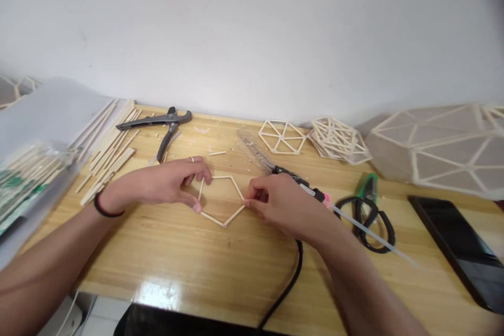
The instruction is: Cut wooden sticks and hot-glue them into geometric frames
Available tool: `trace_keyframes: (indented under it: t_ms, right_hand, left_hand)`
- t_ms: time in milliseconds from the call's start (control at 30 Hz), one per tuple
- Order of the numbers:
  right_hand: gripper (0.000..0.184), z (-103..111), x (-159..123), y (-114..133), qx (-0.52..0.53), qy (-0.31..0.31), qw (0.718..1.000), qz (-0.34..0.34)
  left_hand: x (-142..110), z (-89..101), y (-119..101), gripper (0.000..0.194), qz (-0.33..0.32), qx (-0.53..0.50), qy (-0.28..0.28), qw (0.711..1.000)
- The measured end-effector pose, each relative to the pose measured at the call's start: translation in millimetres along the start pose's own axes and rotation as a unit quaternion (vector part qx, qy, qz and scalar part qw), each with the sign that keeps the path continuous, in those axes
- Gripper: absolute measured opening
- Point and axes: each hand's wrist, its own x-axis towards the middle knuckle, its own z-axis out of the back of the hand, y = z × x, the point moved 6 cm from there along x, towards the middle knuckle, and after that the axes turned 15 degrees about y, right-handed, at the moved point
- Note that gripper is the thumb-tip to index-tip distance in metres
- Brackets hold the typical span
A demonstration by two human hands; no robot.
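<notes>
A many-sided outline of thin wooden sticks (pixel 213 219) lies flat on the table between my hands. My left hand (pixel 173 181) grips its left side, thumb on the lower-left corner and fingers at the upper-left one. At the right corner, my right hand (pixel 281 202) pinches the outline between thumb and forefinger. A black glue gun (pixel 311 190) with a long translucent glue stick (pixel 374 234) out of its back lies behind my right hand and is partly hidden by it. A clear ruler (pixel 252 145) extends beyond the glue gun's front end.
Loose sticks (pixel 112 152) and a grey cutter (pixel 157 121) lie left, beside bagged sticks (pixel 29 178). A spoked stick frame (pixel 282 137), stacked frames (pixel 336 139) and a covered panel structure (pixel 444 149) stand along the wall. Green-black scissors (pixel 366 210), a phone (pixel 459 247) and a cord (pixel 289 283) are right.
</notes>
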Motion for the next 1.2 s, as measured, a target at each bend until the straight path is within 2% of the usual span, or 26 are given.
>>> trace_keyframes:
  t_ms: [67,233,500,733,900,1000,1200]
  right_hand:
    - [0.017,0.0,-0.7,-0.4,-0.001,0.002,1.0,0.013]
    - [0.015,2.5,0.1,-0.3,-0.014,-0.014,0.999,0.037]
    - [0.012,6.8,-1.6,1.0,-0.021,-0.021,0.999,0.023]
    - [0.014,12.2,-7.9,8.3,-0.044,-0.052,0.997,0.032]
    - [0.012,2.4,-7.6,19.5,-0.036,-0.039,0.993,0.101]
    - [0.011,-10.5,-7.3,29.2,-0.02,-0.01,0.989,0.148]
    - [0.009,-29.8,-1.4,34.4,-0.022,0.045,0.986,0.159]
  left_hand:
    - [0.2,0.7,-1.4,0.046,0.006,0.002,-0.001,1.0]
    - [1.2,-2.3,-6.9,0.039,0.044,0.036,-0.013,0.998]
    - [3.8,-5.0,-10.2,0.037,0.052,0.022,-0.015,0.998]
    - [0.6,-6.5,-7.1,0.039,0.065,-0.003,-0.029,0.997]
    - [-0.2,-6.9,-4.8,0.041,0.053,0.002,-0.031,0.998]
    - [0.0,-6.0,-4.7,0.042,0.055,0.02,-0.034,0.998]
    - [-0.4,-4.6,-7.9,0.041,0.043,0.062,-0.048,0.996]
